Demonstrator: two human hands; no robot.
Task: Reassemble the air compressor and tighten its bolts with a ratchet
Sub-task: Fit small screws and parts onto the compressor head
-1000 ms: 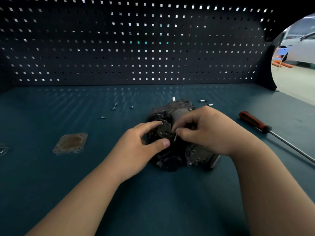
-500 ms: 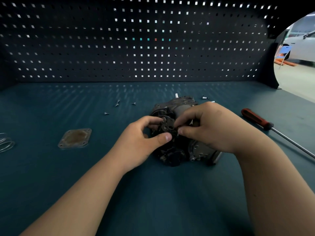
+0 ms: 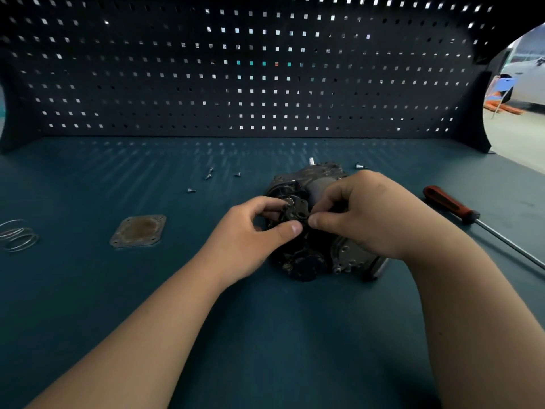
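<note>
The air compressor [image 3: 309,252] sits on the blue bench [image 3: 265,335], near the middle, and both hands are on top of it. The left hand [image 3: 247,240] has its fingers [image 3: 265,203] curled. Its thumb and first finger hold a small dark part [image 3: 298,210] that lies on top of the compressor. The right hand [image 3: 374,214] has bent fingers too, and its thumb and first finger pinch the right edge of the same part. I cannot tell if something tiny is in that pinch. 3 little screws [image 3: 209,173] lie on the bench behind the compressor to the left, and 1 more lies just behind it on the right. A square metal plate [image 3: 138,231] lies flat on the left, well apart from the hands. A wire spring [image 3: 17,236] lies at the far left edge. A screwdriver [image 3: 451,205] with a red handle lies on the right. A dark pegboard [image 3: 265,84] stands at the back
</note>
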